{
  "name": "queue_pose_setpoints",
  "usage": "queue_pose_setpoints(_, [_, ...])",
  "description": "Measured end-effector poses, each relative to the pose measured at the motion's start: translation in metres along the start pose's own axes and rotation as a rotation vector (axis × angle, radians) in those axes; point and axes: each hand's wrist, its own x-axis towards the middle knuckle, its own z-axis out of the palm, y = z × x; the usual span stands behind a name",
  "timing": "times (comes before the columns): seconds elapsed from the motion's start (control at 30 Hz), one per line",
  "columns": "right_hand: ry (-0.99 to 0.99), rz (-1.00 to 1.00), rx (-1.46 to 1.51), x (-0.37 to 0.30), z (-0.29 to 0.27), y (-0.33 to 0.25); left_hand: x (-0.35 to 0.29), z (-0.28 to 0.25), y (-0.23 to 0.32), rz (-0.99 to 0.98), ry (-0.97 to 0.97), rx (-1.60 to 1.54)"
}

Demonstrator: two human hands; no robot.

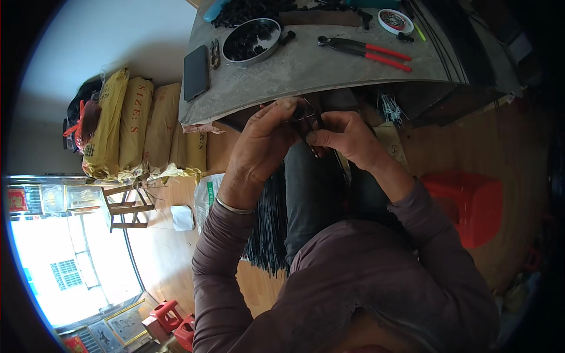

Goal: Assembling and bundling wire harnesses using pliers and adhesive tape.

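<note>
In front of the table's near edge, my left hand (263,136) is closed around a dark, thin piece (304,128) with narrow rod-like parts. My right hand (352,141) pinches the same piece between thumb and fingers from the other side. Its exact kind is unclear, as fingers cover much of it. Both hands are above my lap. Beside my left leg hangs a bundle of thin black rods (268,226).
On the grey table (306,70) lie red-handled pliers (368,52), a round bowl (259,60) of black parts, small snips (215,54), a dark flat device (196,73) and a white dish (385,28). Brown sacks (135,126) stand left; a red stool (465,206) is right.
</note>
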Motion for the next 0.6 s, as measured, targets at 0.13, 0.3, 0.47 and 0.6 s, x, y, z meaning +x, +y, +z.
queue_pose_setpoints(0.13, [0.017,0.004,0.016,0.002,0.003,0.000,-0.001,0.005,0.001,0.030,0.108,0.050])
queue_pose_setpoints(0.3, [0.088,0.023,-0.012,0.001,0.005,-0.001,-0.002,0.007,0.009,0.097,0.100,0.369])
queue_pose_setpoints(0.47, [0.144,0.021,0.036,0.001,0.004,-0.001,-0.003,0.016,-0.004,0.218,0.156,0.532])
queue_pose_setpoints(0.6, [0.070,-0.019,0.078,-0.003,0.001,-0.010,-0.004,0.024,-0.015,0.399,0.163,0.515])
